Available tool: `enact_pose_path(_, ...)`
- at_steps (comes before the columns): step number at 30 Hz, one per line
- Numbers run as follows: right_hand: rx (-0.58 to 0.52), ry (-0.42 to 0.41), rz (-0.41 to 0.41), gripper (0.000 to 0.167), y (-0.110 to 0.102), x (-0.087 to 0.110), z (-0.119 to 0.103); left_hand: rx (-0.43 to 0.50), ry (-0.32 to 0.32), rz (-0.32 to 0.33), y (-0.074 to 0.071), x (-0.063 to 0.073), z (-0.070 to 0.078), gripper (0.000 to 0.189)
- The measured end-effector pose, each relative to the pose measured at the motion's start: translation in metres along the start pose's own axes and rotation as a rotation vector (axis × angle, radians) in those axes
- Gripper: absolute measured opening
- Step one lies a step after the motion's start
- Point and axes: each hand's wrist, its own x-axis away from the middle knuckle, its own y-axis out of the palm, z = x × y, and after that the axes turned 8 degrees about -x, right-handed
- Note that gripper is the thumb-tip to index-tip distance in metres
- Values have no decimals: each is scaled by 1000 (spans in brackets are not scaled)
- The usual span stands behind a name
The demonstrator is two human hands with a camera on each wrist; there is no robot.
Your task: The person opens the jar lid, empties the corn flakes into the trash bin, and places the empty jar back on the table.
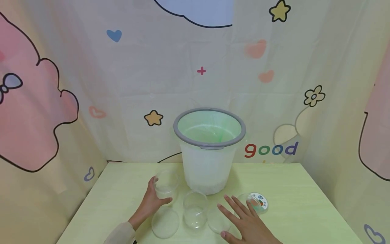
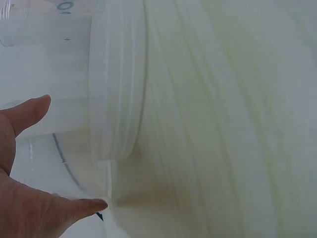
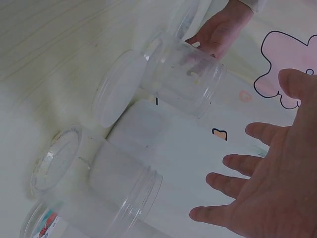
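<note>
My left hand (image 1: 153, 198) curves round a clear plastic jar (image 1: 166, 183) left of the bucket, thumb across its front and fingers at its far left side. In the left wrist view, the thumb (image 2: 89, 206) and a finger spread wide around see-through plastic. My right hand (image 1: 248, 220) hovers with fingers fanned out, holding nothing. Beneath its fingers are a clear lid (image 1: 218, 222) and another clear jar (image 3: 99, 178), beside a lid with a printed label (image 1: 262, 200). Between the hands stands an upright, uncapped jar (image 1: 195, 210). Another clear lid (image 1: 165, 223) lies nearest the left wrist.
A tall translucent bucket (image 1: 208, 166) with a grey rim stands at the back middle of the pale wooden table (image 1: 304, 210). Cloth with printed hearts, stars and letters (image 1: 271, 150) hangs right behind and along both sides.
</note>
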Motion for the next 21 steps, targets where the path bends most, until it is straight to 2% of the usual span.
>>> enact_pose_path(11,-104,80,-60,66,-1,-1,-1,-7,10,-42,3,1,-7,117)
enact_pose_path(15,-83,58,-33,66,-2,-1,-1,-18,3,-36,0,1,-5,122)
enact_pose_path(21,-29,13,20,65,-2,-1,2,-70,17,-4,-14,3,5,119)
